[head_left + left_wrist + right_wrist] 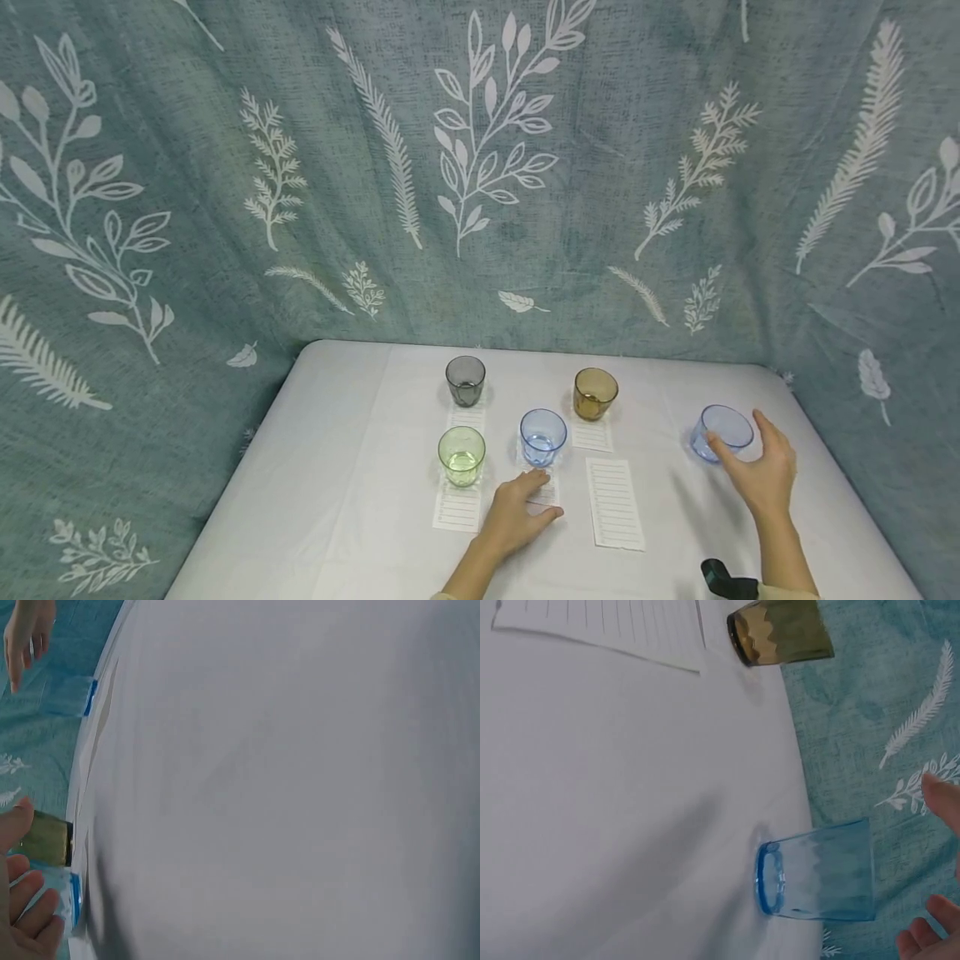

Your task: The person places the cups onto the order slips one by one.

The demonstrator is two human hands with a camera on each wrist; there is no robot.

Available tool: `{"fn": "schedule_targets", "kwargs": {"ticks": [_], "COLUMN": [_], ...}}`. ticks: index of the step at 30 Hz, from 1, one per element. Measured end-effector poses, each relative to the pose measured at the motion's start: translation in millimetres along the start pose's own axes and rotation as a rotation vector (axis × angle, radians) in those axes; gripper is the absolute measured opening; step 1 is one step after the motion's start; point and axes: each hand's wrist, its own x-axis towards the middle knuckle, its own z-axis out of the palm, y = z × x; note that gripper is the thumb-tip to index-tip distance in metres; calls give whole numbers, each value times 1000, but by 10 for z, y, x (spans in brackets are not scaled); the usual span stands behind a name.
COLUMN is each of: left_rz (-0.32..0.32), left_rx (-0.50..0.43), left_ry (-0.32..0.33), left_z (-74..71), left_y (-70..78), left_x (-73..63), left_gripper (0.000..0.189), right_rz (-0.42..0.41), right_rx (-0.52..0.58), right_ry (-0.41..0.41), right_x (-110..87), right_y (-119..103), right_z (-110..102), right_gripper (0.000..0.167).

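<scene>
At the right of the table stands a blue glass (723, 427), upright. My right hand (767, 471) hovers over its near side, thumb and fingers spread; in the right wrist view the fingers (922, 934) stand apart from the rim of that glass (821, 877). A second blue glass (542, 442) stands mid-table. Just in front of it is my left hand (516, 515), thumb apart from the fingers and nothing in its grasp, overlapping a lined paper slip (546, 492). The left wrist view shows the fingers (37, 911) loosely bent beside the glass.
Left of centre stand a green glass (461, 457) and a grey glass (466, 383), with an amber glass (595, 396) behind to the right. Lined slips lie by these glasses; another lined slip (615, 504) lies between my hands. A patterned curtain (570, 250) backs the white table (360, 500).
</scene>
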Motion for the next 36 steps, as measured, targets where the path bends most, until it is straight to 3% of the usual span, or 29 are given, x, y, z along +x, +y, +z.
{"fn": "schedule_targets", "kwargs": {"ticks": [2, 7, 13, 17, 27, 36], "left_rz": [12, -26, -41, -9, 79, 77], "left_rx": [10, 38, 162, 252, 364, 385], "left_ry": [-6, -79, -214, -278, -274, -259], "left_z": [37, 135, 263, 336, 417, 466], "left_y": [27, 106, 172, 202, 223, 246], "left_x": [4, 13, 13, 18, 25, 40], "left_gripper": [46, 50, 61, 70, 69, 71], "right_rz": [31, 102, 129, 197, 404, 427], "right_rx": [-6, -68, -98, -114, -38, -36], "right_ry": [-68, -221, -306, -322, -298, -298], "right_x": [22, 60, 106, 132, 180, 172], "right_y": [39, 109, 183, 217, 257, 314], "right_z": [2, 26, 84, 128, 219, 200], "right_gripper": [80, 95, 98, 101, 104, 99]}}
